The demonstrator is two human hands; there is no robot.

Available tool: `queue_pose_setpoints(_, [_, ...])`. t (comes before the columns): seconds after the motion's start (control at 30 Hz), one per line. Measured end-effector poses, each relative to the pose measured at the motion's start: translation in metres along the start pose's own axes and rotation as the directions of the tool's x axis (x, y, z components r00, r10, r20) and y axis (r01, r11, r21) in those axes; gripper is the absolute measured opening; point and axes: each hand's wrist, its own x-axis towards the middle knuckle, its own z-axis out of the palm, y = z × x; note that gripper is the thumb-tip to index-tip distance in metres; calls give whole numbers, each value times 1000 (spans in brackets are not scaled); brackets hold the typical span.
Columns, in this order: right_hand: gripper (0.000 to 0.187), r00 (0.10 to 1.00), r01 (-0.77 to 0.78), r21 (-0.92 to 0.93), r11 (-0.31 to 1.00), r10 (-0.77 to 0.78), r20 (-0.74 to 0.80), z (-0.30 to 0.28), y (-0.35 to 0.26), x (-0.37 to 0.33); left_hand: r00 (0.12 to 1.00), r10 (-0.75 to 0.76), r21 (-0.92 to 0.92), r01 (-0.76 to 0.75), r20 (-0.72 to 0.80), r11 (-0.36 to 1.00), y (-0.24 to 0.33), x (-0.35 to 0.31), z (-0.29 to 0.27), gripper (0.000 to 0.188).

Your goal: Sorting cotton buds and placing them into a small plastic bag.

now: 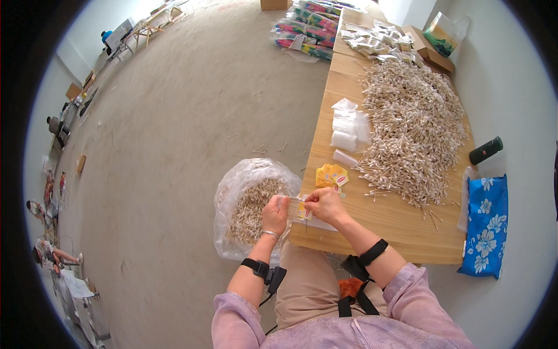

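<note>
My left hand (275, 214) is closed round a small clear bag of cotton swabs (294, 208), held above the table's near left corner. A yellow card (303, 212) shows at the right end of this bag. My right hand (325, 205) pinches at that end, with its thumb and fingertips on the card; whether they also grip the bag's edge is hard to see. Just beyond my right hand lie loose yellow cards (332, 175). A stack of clear empty bags (349, 125) sits farther along the wooden table (378, 232).
A large heap of cotton swabs (412, 128) covers the table's right side, with filled packets (381, 41) behind it. On the floor, a big clear sack of swabs (256, 209) stands by my left hand. A dark green cylinder (486, 150) and blue floral pouch (486, 227) lie right.
</note>
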Motion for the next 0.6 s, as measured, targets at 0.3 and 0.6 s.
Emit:
queue_pose_setpoints(0.3, [12,954,205,-46,978,-211,-215,25,-2,-6,999,-38,3,38,14,999,3,-3,0,40])
queue_pose_setpoints(0.6, [13,961,85,-233,969,-142,-239,24,7,-23,997,77,84,-77,8,993,-11,5,8,34])
